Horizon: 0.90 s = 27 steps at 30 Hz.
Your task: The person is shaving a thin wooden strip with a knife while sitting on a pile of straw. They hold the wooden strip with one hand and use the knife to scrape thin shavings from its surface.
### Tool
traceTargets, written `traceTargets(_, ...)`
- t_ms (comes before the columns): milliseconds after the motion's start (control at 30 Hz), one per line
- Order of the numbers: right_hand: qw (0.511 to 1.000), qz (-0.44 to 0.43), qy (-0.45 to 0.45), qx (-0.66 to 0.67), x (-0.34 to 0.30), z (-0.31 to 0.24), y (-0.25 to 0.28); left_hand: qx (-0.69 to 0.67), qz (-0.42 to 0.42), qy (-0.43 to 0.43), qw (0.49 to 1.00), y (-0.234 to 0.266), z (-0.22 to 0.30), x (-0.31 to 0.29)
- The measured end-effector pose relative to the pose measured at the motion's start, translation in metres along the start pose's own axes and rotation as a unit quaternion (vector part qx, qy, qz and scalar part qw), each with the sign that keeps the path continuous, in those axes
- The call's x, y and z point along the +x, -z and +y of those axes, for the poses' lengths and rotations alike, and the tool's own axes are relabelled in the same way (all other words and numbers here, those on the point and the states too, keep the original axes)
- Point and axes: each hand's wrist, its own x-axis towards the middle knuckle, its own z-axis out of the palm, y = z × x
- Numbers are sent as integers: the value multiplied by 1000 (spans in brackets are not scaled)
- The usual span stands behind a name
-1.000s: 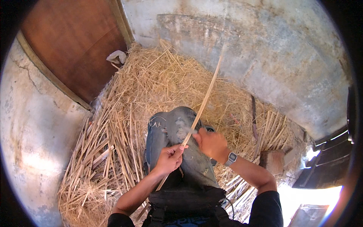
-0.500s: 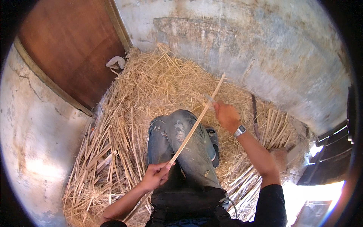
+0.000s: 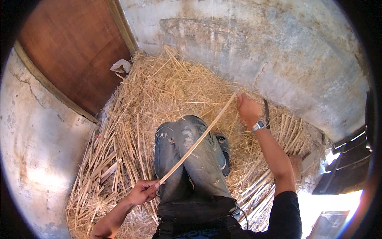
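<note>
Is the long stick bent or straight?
Slightly bent. The pale strip bows gently between the left hand at its lower end and the right hand at its upper end.

2 hands (image 3: 141, 192) (image 3: 247, 108), 1 long cane strip (image 3: 199, 139), 1 wristwatch (image 3: 258, 126), 1 straw heap (image 3: 167, 91), 1 wooden door (image 3: 67, 51)

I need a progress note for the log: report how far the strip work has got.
Done: pale split strips lie piled at the person's left, shavings heaped ahead. In hand: one long strip stretched over the knees, left hand on its near end, right hand on the far end. Left: whole canes at the right.
</note>
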Motion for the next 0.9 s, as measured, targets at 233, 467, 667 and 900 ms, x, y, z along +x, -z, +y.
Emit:
traceTargets(233, 980, 70, 183, -37, 0, 58, -23, 2, 35, 22, 999, 7, -15, -19)
traceTargets(467, 964, 146, -211, 69, 60, 175, 31, -51, 73, 42, 995, 7, -35, -42)
traceTargets(667, 942, 67, -119, 307, 7, 69, 48, 45, 49, 4, 998, 7, -35, -7)
traceTargets(900, 943, 143, -75, 292, -17, 17, 30, 147, 96, -47, 983, 4, -28, -14)
